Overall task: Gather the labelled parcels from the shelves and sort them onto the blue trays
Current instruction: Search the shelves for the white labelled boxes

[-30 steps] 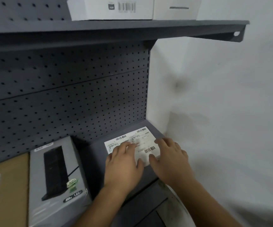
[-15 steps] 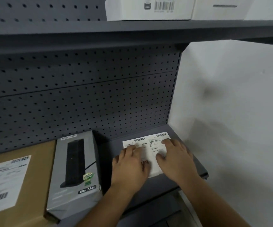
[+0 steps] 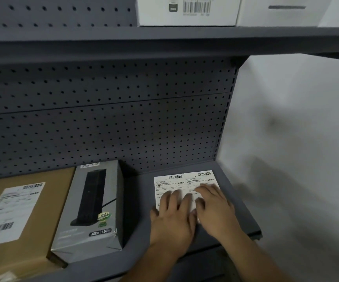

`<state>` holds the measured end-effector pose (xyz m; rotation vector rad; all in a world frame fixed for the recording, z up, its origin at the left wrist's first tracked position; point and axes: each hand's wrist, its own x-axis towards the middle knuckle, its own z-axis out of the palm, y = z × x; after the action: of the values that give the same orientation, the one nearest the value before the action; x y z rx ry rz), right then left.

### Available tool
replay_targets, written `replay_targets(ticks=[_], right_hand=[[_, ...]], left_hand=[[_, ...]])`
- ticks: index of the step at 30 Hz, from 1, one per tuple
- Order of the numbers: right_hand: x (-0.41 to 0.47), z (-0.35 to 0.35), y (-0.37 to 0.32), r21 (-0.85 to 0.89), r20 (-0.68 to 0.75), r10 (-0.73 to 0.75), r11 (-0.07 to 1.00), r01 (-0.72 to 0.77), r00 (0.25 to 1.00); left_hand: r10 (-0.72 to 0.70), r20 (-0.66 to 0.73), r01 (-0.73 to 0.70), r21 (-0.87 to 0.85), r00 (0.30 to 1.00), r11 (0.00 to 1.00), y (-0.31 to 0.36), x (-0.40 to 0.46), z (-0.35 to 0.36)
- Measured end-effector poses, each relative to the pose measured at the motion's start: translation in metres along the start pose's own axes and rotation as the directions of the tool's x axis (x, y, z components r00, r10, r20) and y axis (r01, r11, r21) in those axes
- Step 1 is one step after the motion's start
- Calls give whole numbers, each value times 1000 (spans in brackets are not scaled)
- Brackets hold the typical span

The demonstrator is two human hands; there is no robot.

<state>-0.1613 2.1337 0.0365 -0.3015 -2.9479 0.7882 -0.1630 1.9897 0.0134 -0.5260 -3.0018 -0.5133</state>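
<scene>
Plainly, the sorting had barely begun as far as the view showed: no blue tray was in sight, and the parcels lay on the dark grey metal shelf point(image 3: 239, 202). The left hand point(image 3: 172, 216) and the right hand point(image 3: 215, 208) lay flat, fingers straight and slightly spread, pressing side by side on a flat white sheet of printed barcode labels point(image 3: 182, 184) near the shelf's right end; whether that sheet covered a thin dark parcel or lay bare on the shelf could not be told. Just left of it lay a grey retail box picturing a black tower power strip point(image 3: 91, 212), touching a brown cardboard parcel with a white shipping label point(image 3: 28, 200). Behind rose a grey perforated back panel point(image 3: 107, 123), white cartons point(image 3: 187, 11) sat on the upper shelf point(image 3: 164, 39), and a pale scuffed wall point(image 3: 296, 119) closed the right side.
</scene>
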Motion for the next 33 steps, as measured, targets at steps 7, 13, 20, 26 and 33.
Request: replay_targets(ticks=[7, 13, 20, 26, 33], right_hand=[[-4, 7, 7, -26, -32, 13, 1000, -13, 999], [-5, 3, 0, -36, -32, 38, 999, -40, 999], [-6, 2, -3, -87, -26, 43, 995, -45, 999], [-7, -7, -11, -90, -48, 59, 994, -63, 997], [0, -39, -35, -9, -99, 30, 999, -31, 995]], left_hand=[[-6, -52, 9, 54, 999, 999, -10, 0, 1], [-55, -39, 57, 50, 998, 997, -12, -1, -9], [-94, -33, 96, 72, 995, 993, -9, 0, -11], [-122, -40, 124, 42, 992, 991, -7, 3, -25], [-154, -154, 153, -18, 976, 988, -1, 4, -65]])
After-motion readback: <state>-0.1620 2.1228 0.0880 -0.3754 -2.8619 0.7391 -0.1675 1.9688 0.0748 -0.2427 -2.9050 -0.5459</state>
